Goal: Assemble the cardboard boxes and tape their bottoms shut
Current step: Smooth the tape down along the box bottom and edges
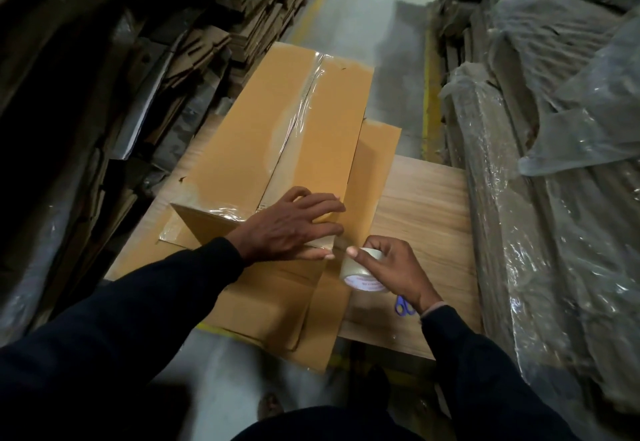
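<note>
The cardboard box lies in the middle of the frame on the wooden bench. Its long axis runs from the lower left toward the upper middle of the frame, away from the person. The flaps on the upward face are closed, and a strip of clear tape runs along the middle seam, following the long axis.

The left hand rests flat on the near right corner of the box, with straight, spread fingers pressing on it. The right hand is just beside it, at the lower middle of the frame. Its curled fingers hold a roll of tape, with the thumb on top of the roll. The roll is near the corner of the box.

Flat cardboard sheets lie under the box and reach past the near edge of the bench. Blue scissors lie on the bench, partly hidden by the right wrist. Bare bench surface is to the right of the box.

Stacks of flat cardboard stand close at the left side. Bundles in plastic wrap stand close at the right side. Between them, at the upper middle, a grey floor with yellow lines is open.
</note>
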Demonstrator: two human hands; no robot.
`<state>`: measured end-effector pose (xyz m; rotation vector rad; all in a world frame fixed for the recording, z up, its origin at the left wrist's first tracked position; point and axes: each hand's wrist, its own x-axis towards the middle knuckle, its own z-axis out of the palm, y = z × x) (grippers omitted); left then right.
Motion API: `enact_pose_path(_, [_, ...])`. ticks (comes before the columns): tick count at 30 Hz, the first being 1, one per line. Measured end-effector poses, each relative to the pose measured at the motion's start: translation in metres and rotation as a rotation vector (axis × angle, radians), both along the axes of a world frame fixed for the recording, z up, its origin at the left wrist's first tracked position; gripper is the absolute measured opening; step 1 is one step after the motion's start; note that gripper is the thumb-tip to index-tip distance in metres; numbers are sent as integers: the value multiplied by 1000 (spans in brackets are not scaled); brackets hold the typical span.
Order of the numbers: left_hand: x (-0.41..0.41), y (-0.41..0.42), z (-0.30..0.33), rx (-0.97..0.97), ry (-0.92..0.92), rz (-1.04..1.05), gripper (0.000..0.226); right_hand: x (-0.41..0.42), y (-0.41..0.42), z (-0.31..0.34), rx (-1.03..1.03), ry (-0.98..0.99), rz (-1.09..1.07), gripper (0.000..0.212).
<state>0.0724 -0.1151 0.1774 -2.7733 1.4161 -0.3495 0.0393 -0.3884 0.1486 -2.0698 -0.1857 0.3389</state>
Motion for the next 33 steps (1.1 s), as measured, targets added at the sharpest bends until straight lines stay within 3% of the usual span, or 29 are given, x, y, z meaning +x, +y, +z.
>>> enact_pose_path(5, [1,0,-3,-6,22,9,48,6,5,-1,-76,-5,-16,62])
enact_pose_path(10, [2,-2,-3,-20,33,4,49,10,3,-5,-214,-62,-43,81])
enact_pose_path(15, [-4,-1,-4,-23,101,60,58,6,-2,7,-40,-29,-20,76])
enact_pose_path(18, [-24,-11,-3,-102,62,206,73,6,-8,12,161,145,-25,62])
enact_pose_path(20, [-52,-22,-5,-307,-14,378,78,8,-11,10,251,244,-68,43])
enact_pose_path(22, [-89,-45,-11,-649,-49,555,64,12,-14,7,269,259,-97,29])
enact_pose_path(24, [-127,-82,-17,-1024,198,758,40,11,-18,7,265,257,-73,26])
enact_pose_path(27, [-145,-136,-31,-1443,669,1040,38,10,-25,11,256,218,-20,27])
enact_pose_path(30, [-133,-165,-43,-1826,919,1043,64,10,-35,13,307,200,-2,27])
enact_pose_path(33, [-119,-185,-40,-2033,1007,978,55,10,-44,11,321,231,7,19])
